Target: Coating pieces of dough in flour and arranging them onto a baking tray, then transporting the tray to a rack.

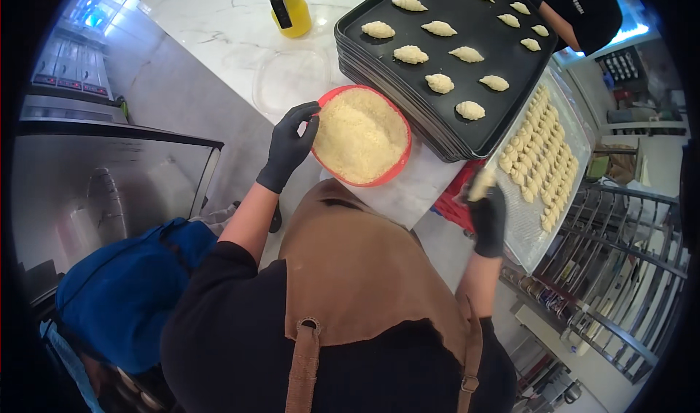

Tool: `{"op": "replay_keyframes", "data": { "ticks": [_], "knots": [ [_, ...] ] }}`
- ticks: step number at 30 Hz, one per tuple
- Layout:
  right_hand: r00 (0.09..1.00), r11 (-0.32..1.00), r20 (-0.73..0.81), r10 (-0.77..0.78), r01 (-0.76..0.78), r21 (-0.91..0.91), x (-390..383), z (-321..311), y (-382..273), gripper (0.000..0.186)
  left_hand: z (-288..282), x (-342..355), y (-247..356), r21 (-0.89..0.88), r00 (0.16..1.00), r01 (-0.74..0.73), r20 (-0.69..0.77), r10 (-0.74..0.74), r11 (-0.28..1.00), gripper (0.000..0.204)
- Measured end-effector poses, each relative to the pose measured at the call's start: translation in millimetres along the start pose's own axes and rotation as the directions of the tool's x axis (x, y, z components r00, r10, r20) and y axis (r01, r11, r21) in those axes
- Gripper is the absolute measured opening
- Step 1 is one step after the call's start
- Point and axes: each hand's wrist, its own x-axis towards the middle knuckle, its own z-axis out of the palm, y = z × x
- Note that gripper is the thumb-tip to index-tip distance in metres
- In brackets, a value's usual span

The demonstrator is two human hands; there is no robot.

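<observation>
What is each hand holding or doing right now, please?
Left hand: fingers grip the rim of the red bowl of crumbs.
Right hand: closed around a pale piece of dough.

Single head-mounted fisheye view is looking steeply down from above the wearer, close over the apron and forearms. It is facing forward across a marble counter (219, 26); beyond the left hand (288, 147) fingertips lies a red bowl (397, 161). Straight edges are bending toward the rim.
</observation>
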Motion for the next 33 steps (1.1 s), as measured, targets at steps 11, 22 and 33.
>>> {"op": "replay_keyframes", "data": {
  "ticks": [11,22,33],
  "knots": [
    [0.894,0.881,0.384,0.232,-0.36,0.306,79.8,135.8,-90.8,0.03,73.4,5.2,-2.3,0.34,0.781,-0.563,0.517,0.351,0.753,0.081],
    [0.968,0.928,0.194,0.162,-0.216,0.303,87.5,149.8,-61.4,0.032,77.5,7.6,-1.5,0.038,0.78,-0.395,0.542,0.313,0.918,0.051],
    [0.754,0.471,0.419,-0.505,0.648,-0.598,89.3,196.9,-23.6,0.051,41.9,13.6,-15.5,-0.261,0.998,0.008,-0.056,-0.024,0.965,0.027]
  ]
}}
